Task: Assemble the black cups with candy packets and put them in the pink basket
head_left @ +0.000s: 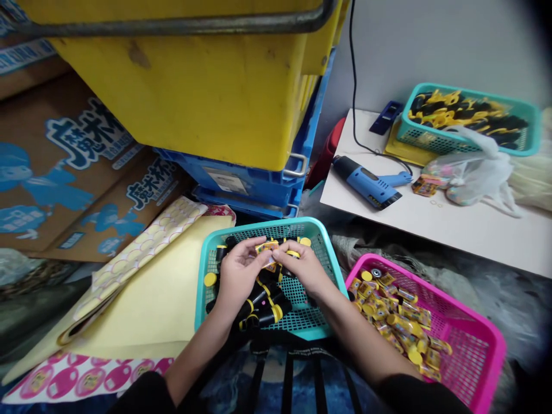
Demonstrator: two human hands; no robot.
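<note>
My left hand [241,270] and my right hand [304,267] meet over a teal basket [332,270]. Between their fingertips is a small yellow printed wrapper [268,247], pinched from both sides. Whether anything sits inside the wrapper is hard to make out. Below lie several black tubes with yellow ends [259,296], loose in the basket. To the right, a pink basket [474,339] holds many small yellow pieces in printed wrappers [401,322], heaped toward its left side.
A blue heat gun [366,181] lies on a white table [431,230], near another teal basket [535,126] of black and yellow parts and a plastic bag [483,167]. Yellow bins [194,98] stand on blue crates [267,187]. Cardboard boxes [86,207] and printed sheets [146,293] are at left.
</note>
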